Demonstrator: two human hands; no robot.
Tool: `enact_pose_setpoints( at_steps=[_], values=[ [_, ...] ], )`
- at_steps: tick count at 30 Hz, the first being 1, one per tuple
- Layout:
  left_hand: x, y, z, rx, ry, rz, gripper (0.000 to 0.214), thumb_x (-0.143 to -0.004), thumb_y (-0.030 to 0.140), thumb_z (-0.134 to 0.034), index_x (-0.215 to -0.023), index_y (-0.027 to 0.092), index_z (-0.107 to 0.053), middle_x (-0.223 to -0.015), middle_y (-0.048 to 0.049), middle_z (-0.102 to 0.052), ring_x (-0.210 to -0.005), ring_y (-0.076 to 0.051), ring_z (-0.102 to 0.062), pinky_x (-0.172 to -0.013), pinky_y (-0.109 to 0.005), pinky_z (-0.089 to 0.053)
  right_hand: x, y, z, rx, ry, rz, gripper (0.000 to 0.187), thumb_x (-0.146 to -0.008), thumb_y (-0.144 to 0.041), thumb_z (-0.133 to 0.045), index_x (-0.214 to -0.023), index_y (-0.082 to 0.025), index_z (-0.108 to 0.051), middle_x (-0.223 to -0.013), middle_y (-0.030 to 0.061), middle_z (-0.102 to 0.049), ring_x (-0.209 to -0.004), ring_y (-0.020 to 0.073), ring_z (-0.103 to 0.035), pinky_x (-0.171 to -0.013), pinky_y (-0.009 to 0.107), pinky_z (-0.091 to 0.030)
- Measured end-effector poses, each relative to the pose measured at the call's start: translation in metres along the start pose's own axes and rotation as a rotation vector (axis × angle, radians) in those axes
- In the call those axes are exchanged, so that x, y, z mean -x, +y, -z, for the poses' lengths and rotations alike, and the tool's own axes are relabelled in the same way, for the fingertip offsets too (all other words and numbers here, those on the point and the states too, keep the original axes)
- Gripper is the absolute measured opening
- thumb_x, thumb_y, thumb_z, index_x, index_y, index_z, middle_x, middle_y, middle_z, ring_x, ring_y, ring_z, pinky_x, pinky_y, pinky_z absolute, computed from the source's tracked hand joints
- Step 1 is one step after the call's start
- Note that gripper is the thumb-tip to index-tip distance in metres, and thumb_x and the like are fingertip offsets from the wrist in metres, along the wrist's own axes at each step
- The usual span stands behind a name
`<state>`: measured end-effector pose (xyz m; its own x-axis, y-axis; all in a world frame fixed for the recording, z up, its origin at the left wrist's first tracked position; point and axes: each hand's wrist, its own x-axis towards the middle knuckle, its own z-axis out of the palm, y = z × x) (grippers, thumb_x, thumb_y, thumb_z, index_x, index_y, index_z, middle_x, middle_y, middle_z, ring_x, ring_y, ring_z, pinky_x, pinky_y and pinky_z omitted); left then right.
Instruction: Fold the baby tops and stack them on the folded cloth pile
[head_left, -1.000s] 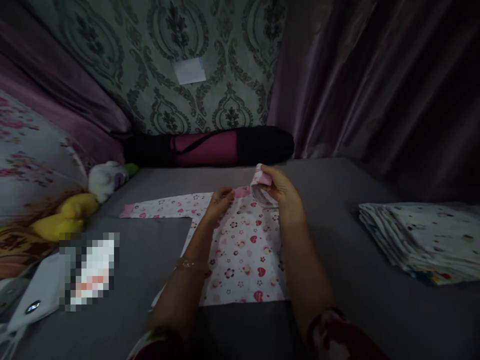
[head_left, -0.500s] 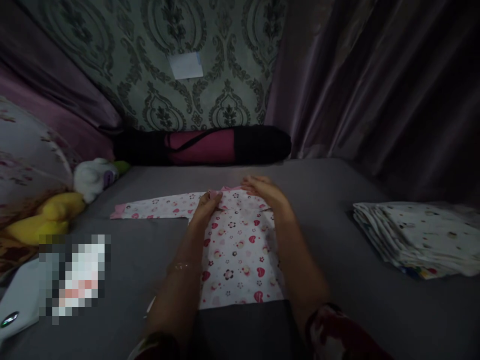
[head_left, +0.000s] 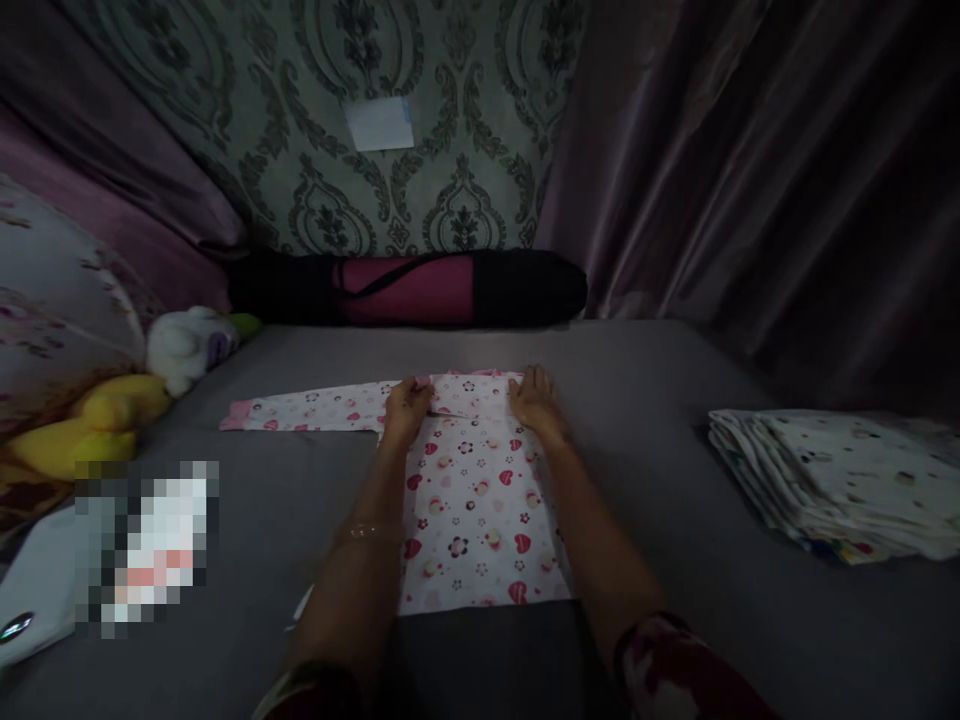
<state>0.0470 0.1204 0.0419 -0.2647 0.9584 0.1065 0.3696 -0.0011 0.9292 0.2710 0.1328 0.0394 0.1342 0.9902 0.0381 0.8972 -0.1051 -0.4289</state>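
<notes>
A child's long-sleeved shirt [head_left: 472,510], white with pink hearts, flowers and pink cuffs, lies spread on the grey bed sheet. One sleeve stretches out to the left. The other is folded across the upper chest. My left hand [head_left: 409,405] has its fingers closed on the cuff end of the folded sleeve, near the left shoulder. At the right shoulder, my right hand [head_left: 534,400] rests with fingers extended on the fold. The neckline lies along the far edge, between the hands.
A stack of folded cloths [head_left: 832,480] lies on the right. On the left are a yellow plush toy [head_left: 90,430], a white plush toy [head_left: 187,345] and a pale flat object [head_left: 45,580] beside a blurred-out patch. A long black-and-pink bag [head_left: 405,290] lies along the wall.
My right hand has come down from above the collar onto the folded sleeve at the right shoulder. My left hand has shifted slightly left with the cuff, and the folded sleeve looks flatter.
</notes>
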Motion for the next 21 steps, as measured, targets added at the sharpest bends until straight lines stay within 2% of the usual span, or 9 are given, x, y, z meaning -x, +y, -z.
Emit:
enact_pose_setpoints(
  at_steps=[4,6,10,13,17,19,21],
  values=[
    [0.001,-0.001,0.003,-0.271,0.053,-0.104,0.013,-0.074,0.032,-0.058,-0.069,0.020,-0.052,-0.060,0.0017,-0.052,-0.064,-0.016,-0.052,-0.062,-0.025,-0.038,0.008,-0.002,-0.007,0.153,0.092,0.047,0.067,-0.098,-0.044,-0.024,-0.147,0.001,-0.029,-0.155,0.0220,-0.027,-0.143,0.0314,-0.021,-0.115,0.044,-0.015],
    [0.001,-0.003,0.003,-0.321,0.079,-0.109,0.011,-0.075,0.031,-0.058,-0.079,0.021,-0.055,-0.065,0.0001,-0.056,-0.069,-0.018,-0.056,-0.065,-0.026,-0.040,0.010,-0.002,-0.009,0.178,0.113,0.065,0.066,-0.098,-0.044,-0.023,-0.146,0.000,-0.032,-0.154,0.0222,-0.029,-0.142,0.0315,-0.023,-0.114,0.045,-0.015],
    [0.000,-0.010,0.004,-0.352,0.091,-0.120,0.032,-0.079,0.030,-0.054,-0.109,0.018,-0.055,-0.075,-0.0028,-0.061,-0.080,-0.022,-0.062,-0.074,-0.030,-0.044,0.011,-0.003,-0.009,0.192,0.129,0.061,0.064,-0.098,-0.043,-0.025,-0.146,-0.001,-0.033,-0.153,0.0219,-0.031,-0.142,0.0312,-0.024,-0.112,0.045,-0.018],
    [0.000,-0.011,0.005,-0.418,0.097,-0.157,0.038,-0.083,0.025,-0.048,-0.120,0.017,-0.053,-0.082,-0.0059,-0.064,-0.089,-0.024,-0.062,-0.082,-0.034,-0.045,0.010,-0.003,-0.009,0.188,0.128,0.055,0.064,-0.098,-0.043,-0.026,-0.146,-0.001,-0.033,-0.152,0.0216,-0.032,-0.141,0.0309,-0.026,-0.112,0.044,-0.019],
    [0.004,-0.001,0.006,-0.587,0.095,-0.209,0.044,-0.082,0.013,-0.043,-0.125,0.013,-0.052,-0.109,-0.0151,-0.061,-0.106,-0.027,-0.058,-0.092,-0.038,-0.044,0.008,-0.002,-0.010,0.185,0.098,0.045,0.064,-0.098,-0.043,-0.026,-0.146,-0.001,-0.034,-0.153,0.0214,-0.031,-0.142,0.0312,-0.024,-0.113,0.044,-0.019],
    [0.008,0.009,0.003,-0.654,0.108,-0.245,0.043,-0.084,0.013,-0.042,-0.125,0.013,-0.053,-0.119,-0.0181,-0.057,-0.112,-0.029,-0.054,-0.096,-0.041,-0.042,0.007,-0.001,-0.010,0.182,0.102,0.045,0.064,-0.098,-0.043,-0.027,-0.145,-0.001,-0.034,-0.153,0.0218,-0.031,-0.142,0.0314,-0.024,-0.113,0.045,-0.019],
    [0.013,0.018,-0.003,-0.685,0.061,-0.299,0.039,-0.089,0.016,-0.040,-0.125,0.014,-0.053,-0.121,-0.0177,-0.057,-0.114,-0.029,-0.053,-0.098,-0.041,-0.041,0.008,-0.003,-0.009,0.179,0.119,0.038,0.063,-0.098,-0.041,-0.027,-0.146,-0.002,-0.034,-0.153,0.0225,-0.031,-0.142,0.0321,-0.024,-0.113,0.047,-0.017]
  ],
)
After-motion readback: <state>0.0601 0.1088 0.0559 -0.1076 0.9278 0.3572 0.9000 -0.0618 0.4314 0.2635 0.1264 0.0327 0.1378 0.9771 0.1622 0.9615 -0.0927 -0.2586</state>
